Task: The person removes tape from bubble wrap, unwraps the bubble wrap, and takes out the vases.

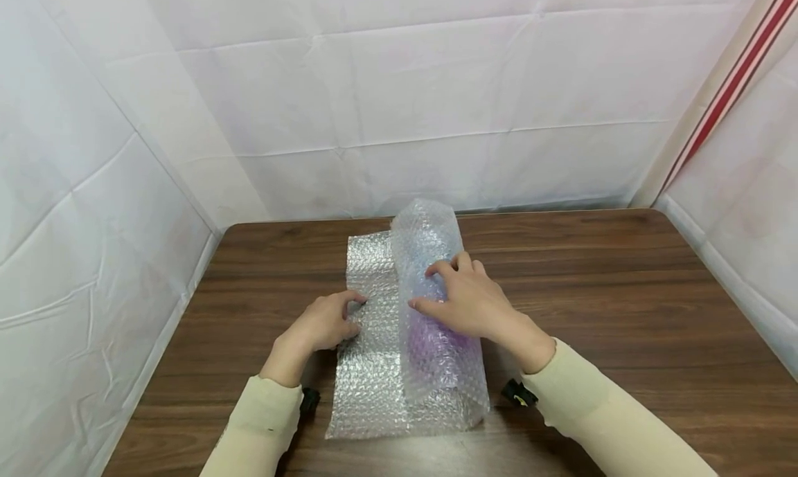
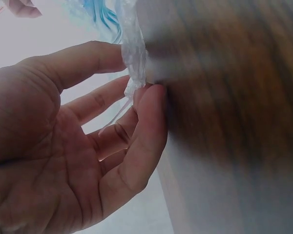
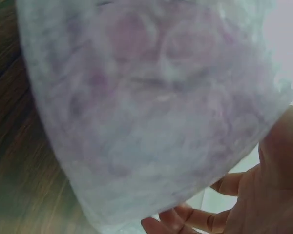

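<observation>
The left hand has its grip curled at the left margin of the bubble wrap, thumb and fingertips pinching the edge; the left wrist view shows the crinkled film between them. The right hand is unclenched, its grip spread with fingers slightly bent, resting on the folded part to the right.

The bubble wrap lies on the bench just between the two wrists. A single layer is flat on the left; on the right it folds over into a long, rounded bulge running from near to far. Inside shows a bundle, purple at the near part and pale blue farther off; the cloudy layer and the right hand over it hide its form, so I cannot tell what it is. The film is clear, shiny and dimpled with small bubbles, its near corner on the right loose and wavy.

Both cream sleeves reach in from the near side, a small black object by the right cuff and another by the left. The bench is dark brown, streaked with wood grain, its far corners rounded. Creased white cloth stands behind and at both sides, with a red stripe at far right.
</observation>
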Demonstrator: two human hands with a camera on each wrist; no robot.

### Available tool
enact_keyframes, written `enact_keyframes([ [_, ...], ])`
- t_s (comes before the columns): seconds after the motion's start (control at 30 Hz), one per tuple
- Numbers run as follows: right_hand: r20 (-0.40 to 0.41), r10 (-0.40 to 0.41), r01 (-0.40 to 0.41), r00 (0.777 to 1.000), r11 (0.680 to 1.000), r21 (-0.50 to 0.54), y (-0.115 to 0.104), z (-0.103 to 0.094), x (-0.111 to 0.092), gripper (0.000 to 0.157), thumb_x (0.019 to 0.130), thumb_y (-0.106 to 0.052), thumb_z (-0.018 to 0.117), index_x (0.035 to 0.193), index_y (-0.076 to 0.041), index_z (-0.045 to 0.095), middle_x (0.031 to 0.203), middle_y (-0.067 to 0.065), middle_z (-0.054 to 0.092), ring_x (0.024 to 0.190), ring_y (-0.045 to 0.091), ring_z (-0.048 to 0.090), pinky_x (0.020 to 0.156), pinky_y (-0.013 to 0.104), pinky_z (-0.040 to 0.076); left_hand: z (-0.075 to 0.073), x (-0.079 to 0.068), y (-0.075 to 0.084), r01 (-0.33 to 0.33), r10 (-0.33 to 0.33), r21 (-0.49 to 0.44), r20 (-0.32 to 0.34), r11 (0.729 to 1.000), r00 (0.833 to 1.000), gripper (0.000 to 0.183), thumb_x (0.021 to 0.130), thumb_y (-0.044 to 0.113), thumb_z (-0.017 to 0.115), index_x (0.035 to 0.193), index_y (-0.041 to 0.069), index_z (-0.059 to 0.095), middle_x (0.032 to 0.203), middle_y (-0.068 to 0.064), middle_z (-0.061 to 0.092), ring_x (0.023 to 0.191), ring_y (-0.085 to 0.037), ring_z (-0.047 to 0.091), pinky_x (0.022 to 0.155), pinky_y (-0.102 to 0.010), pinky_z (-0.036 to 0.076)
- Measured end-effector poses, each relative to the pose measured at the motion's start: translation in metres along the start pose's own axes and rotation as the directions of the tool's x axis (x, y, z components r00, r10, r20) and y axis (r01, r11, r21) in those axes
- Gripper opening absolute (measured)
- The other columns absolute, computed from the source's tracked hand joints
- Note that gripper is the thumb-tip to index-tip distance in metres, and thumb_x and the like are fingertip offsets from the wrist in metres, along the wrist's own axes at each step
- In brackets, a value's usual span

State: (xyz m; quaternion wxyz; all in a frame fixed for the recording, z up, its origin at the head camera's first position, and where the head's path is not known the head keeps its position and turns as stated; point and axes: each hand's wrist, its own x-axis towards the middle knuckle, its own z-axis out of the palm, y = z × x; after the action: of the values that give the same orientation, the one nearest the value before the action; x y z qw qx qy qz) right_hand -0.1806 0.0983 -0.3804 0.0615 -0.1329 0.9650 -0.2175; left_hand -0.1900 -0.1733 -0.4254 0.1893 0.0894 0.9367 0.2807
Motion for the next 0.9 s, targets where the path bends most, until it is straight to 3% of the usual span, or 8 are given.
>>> enact_keyframes([
  [0.23, -0.023, 0.048, -0.049, 0.999, 0.995, -0.084, -0.014, 0.003, 0.003, 0.07, 0.086, -0.074, 0.066, 0.127, -0.017, 0.061, 0.124, 0.014, 0.048, 0.11, 0.034, 0.048, 0.062, 0.04, 0.049, 0.001, -0.002, 0.0, 0.008, -0.008, -0.016, 0.003, 1.0, 1.0, 0.052, 0.094, 0.009, 0.073, 0.144, 0.016, 0.059, 0.09, -0.009, 0.06, 0.058, -0.02, 0.061, 0.054, -0.032, 0.052],
  [0.47, -0.081, 0.054, -0.067, 0.995, 0.985, -0.161, -0.023, 0.008, 0.007, 0.076, 0.081, -0.074, 0.072, 0.118, -0.009, 0.059, 0.119, 0.017, 0.049, 0.106, 0.035, 0.048, 0.068, 0.043, 0.05, 0.001, -0.002, 0.0, -0.003, 0.003, -0.026, -0.006, 1.0, 1.0, 0.051, 0.094, 0.008, 0.073, 0.143, 0.015, 0.06, 0.088, -0.008, 0.06, 0.056, -0.02, 0.06, 0.053, -0.031, 0.051],
  [0.9, -0.076, 0.086, -0.095, 0.993, 0.987, -0.131, -0.024, 0.012, 0.009, 0.073, 0.079, -0.063, 0.081, 0.122, -0.011, 0.054, 0.12, 0.016, 0.045, 0.106, 0.035, 0.047, 0.064, 0.039, 0.048, 0.002, -0.002, 0.0, 0.01, -0.01, -0.04, 0.0, 0.999, 1.0, 0.052, 0.094, 0.008, 0.073, 0.144, 0.017, 0.06, 0.087, -0.008, 0.059, 0.052, -0.021, 0.06, 0.051, -0.032, 0.052],
])
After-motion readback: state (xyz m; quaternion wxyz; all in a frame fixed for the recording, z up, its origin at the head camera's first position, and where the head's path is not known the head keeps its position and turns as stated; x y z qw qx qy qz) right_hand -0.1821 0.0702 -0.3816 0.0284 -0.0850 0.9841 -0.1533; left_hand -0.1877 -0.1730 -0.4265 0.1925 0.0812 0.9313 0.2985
